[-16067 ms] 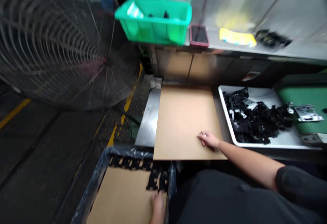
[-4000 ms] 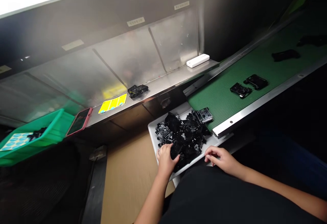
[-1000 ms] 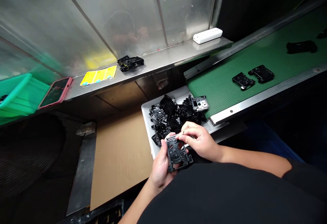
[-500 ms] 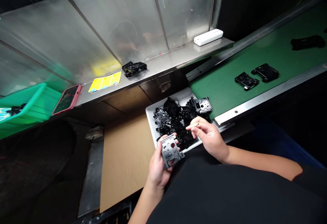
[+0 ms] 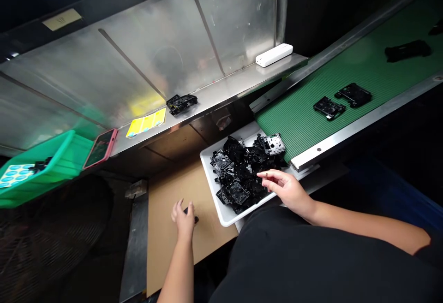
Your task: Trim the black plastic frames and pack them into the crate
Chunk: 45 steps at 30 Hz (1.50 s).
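Note:
My left hand is over the brown cardboard, its fingers curled round a black plastic part. Most of that part is hidden behind the hand; only dark edges show. Above the front of the white tray, my right hand is closed in a pinch. Something small and thin seems to be between its thumb and finger, too small to name. Heaped in the tray below it are several black moulded parts, with a greyer one at the back right corner.
A green conveyor belt carries several black parts. On the metal shelf sit a white oblong device, another black part, a yellow card and a pink-cased phone. A green bin stands at the left.
My left hand has moved left from the tray's front edge to the cardboard with the black plastic part. My right hand stays over the tray, still pinched. The view has shifted slightly.

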Each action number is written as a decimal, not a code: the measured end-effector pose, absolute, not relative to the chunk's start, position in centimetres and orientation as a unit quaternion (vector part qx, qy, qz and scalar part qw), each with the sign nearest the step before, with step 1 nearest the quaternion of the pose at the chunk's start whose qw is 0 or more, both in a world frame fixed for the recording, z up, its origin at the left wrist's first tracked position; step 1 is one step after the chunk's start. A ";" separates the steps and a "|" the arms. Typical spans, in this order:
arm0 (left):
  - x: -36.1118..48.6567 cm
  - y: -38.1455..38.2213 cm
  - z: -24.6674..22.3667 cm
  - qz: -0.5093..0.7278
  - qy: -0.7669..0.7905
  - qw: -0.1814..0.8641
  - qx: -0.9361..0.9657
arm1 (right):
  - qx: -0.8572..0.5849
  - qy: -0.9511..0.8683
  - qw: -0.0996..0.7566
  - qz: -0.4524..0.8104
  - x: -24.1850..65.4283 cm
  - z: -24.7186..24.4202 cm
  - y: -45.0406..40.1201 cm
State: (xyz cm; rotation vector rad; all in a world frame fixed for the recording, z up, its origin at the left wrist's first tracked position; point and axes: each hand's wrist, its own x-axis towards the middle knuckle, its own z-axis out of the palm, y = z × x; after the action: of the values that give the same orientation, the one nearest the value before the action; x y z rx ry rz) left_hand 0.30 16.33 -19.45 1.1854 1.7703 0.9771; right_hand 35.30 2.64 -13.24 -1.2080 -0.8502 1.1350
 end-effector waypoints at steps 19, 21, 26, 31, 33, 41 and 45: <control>9.3 11.0 -14.1 0.435 0.522 0.643 0.354 | -0.519 -0.386 0.598 0.473 35.7 -12.7 0.3; 10.5 9.3 -12.5 0.425 0.492 0.704 0.285 | -0.510 -0.390 0.602 0.475 35.5 -12.6 0.2; 13.3 5.1 -9.4 0.364 0.429 0.812 0.155 | -0.492 -0.401 0.618 0.463 35.0 -11.6 -0.2; 14.5 2.8 -8.0 0.310 0.378 0.860 0.145 | -0.434 -0.433 0.628 0.479 34.3 -9.9 -0.6; 14.5 2.4 -8.0 0.293 0.373 0.867 0.150 | -0.408 -0.432 0.628 0.503 33.9 -9.5 -0.6; 14.4 2.0 -9.0 0.278 0.374 0.873 0.145 | -0.393 -0.433 0.608 0.536 33.0 -9.4 -0.6; 14.7 1.8 -9.0 0.282 0.391 0.868 0.121 | -0.362 -0.485 0.583 0.542 32.6 -9.0 -0.8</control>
State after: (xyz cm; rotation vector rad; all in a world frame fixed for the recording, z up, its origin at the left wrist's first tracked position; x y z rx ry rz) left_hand 14.68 1.84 -9.00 0.2528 0.8180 0.5902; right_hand 32.61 -0.75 -8.98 -0.8451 -1.1335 1.2649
